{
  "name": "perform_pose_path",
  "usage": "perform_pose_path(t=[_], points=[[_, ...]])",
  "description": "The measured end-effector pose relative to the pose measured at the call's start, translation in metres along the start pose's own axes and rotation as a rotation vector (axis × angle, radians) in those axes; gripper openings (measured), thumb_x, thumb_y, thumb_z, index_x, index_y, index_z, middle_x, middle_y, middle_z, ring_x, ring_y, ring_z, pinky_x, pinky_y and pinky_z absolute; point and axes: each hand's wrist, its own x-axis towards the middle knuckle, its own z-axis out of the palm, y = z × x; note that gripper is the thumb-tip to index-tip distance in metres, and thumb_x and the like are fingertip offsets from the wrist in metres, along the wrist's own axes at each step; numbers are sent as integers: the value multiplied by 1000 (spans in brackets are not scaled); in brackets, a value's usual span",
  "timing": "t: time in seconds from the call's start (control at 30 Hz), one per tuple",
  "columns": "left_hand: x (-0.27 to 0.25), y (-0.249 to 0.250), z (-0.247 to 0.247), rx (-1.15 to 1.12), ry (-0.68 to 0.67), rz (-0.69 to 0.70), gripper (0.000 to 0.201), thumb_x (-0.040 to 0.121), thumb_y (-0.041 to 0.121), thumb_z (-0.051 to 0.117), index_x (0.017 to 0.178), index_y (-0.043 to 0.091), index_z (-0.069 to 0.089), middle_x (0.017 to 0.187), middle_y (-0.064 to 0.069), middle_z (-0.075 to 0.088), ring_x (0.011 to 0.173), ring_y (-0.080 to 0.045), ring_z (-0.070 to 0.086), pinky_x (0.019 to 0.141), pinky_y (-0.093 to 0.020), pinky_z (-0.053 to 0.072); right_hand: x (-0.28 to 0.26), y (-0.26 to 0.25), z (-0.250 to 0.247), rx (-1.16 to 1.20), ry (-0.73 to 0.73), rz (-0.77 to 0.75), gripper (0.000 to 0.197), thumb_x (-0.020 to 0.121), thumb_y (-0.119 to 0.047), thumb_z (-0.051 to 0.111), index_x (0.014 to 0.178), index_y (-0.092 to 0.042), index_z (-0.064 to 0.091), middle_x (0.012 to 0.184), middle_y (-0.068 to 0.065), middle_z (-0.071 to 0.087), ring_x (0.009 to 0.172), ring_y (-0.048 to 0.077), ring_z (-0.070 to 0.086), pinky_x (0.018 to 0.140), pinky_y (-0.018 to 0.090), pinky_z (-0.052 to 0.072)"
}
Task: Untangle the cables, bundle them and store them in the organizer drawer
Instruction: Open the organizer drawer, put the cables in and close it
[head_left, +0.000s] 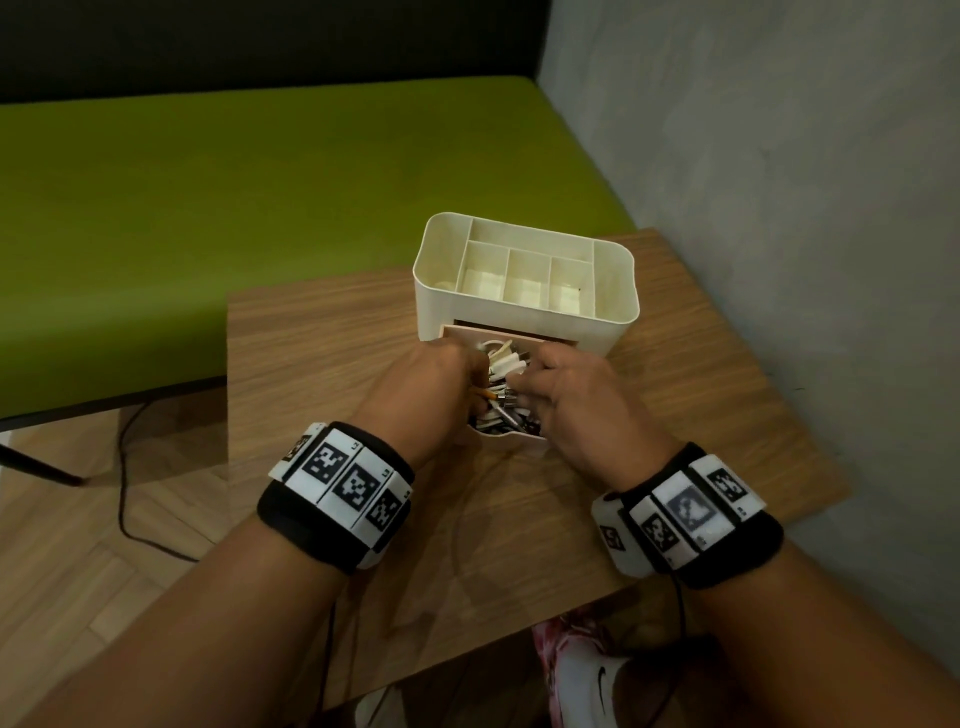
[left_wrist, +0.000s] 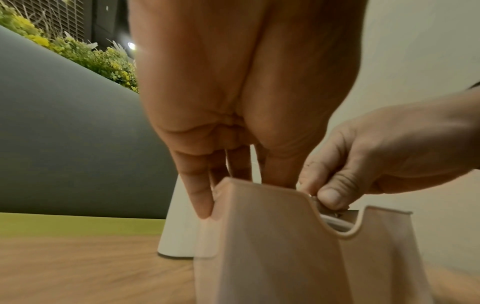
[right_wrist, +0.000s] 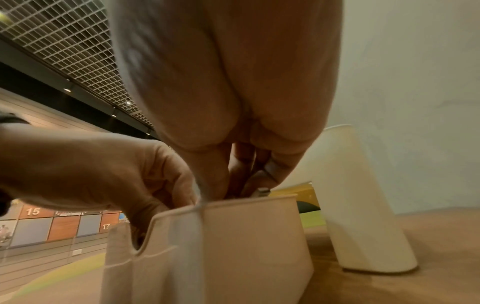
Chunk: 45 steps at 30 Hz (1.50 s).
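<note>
The tangle of white and dark cables with metal plugs (head_left: 501, 387) lies in the pulled-out beige plastic drawer (head_left: 511, 439) of the cream compartment organizer (head_left: 524, 275). Light, limp and springy, it is best held by the coil's middle, not the plugs. The left hand (head_left: 426, 387) and right hand (head_left: 571, 395) reach in with curled fingers; whether either grips a cable is hidden.

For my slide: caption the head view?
Both hands reach into cream plastic organizer's pulled-out drawer of white cables.
</note>
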Motion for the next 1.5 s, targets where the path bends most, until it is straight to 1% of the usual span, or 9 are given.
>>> perform_pose_path(t=[0.13,0.3,0.47,0.7,0.87,1.03,1.23,1.4,1.5], points=[[-3,5,2,127,13,40,12,90,18,65,100,21,71,97,-6,68,84,-19,55,71,-30,40,13,1,-5,-75,-147,119,17,84,-14,74,100,-10,78,95,5,65,90,23,60,78,31,47],[-18,9,11,419,95,146,34,95,33,53,125,22,64,143,-2,52,127,-27,46,100,-41,38,7,-1,18,-90,-94,119,12,84,-11,63,87,-6,74,92,8,60,86,27,59,71,43,52],[-29,25,27,425,-152,74,60,107,32,22,155,-1,3,163,-24,2,151,-34,10,123,-40,14,-1,-4,21,-174,-40,43,22,91,-17,56,99,-7,74,95,8,63,83,26,60,66,39,53],[-20,23,23,468,-200,41,58,107,28,19,155,0,0,163,-23,3,151,-33,10,123,-41,14,-4,9,-4,-20,41,64,19,78,-3,77,97,-6,77,98,4,67,87,17,64,81,32,56],[-19,22,23,477,-211,42,58,107,28,18,155,1,1,163,-23,5,151,-33,10,123,-41,13,5,1,-5,35,121,72,8,71,5,78,78,1,76,76,7,66,68,-1,49,70,-4,37],[-18,21,28,468,-177,42,60,106,32,19,155,-1,4,162,-25,9,151,-35,13,123,-42,15,2,5,5,-185,95,33,9,75,0,70,78,-8,75,78,6,68,72,26,62,58,38,53],[-20,25,26,354,-165,18,69,103,52,20,156,20,-9,162,-25,7,150,-37,15,120,-43,20,3,1,-2,-163,64,-11,18,78,-3,63,89,-8,76,83,7,71,74,26,65,60,37,55],[-16,27,23,429,-193,8,69,103,53,21,157,18,-3,162,-24,9,148,-37,18,115,-44,27,10,0,-17,-234,-207,44,31,80,-5,71,105,-22,77,94,3,76,82,24,68,72,38,57],[-15,29,23,452,-204,4,70,103,54,20,157,18,-4,163,-24,7,149,-36,17,115,-44,26,10,-9,-32,-246,-113,82,22,86,-7,67,102,-16,77,96,7,76,87,27,69,79,41,56]])
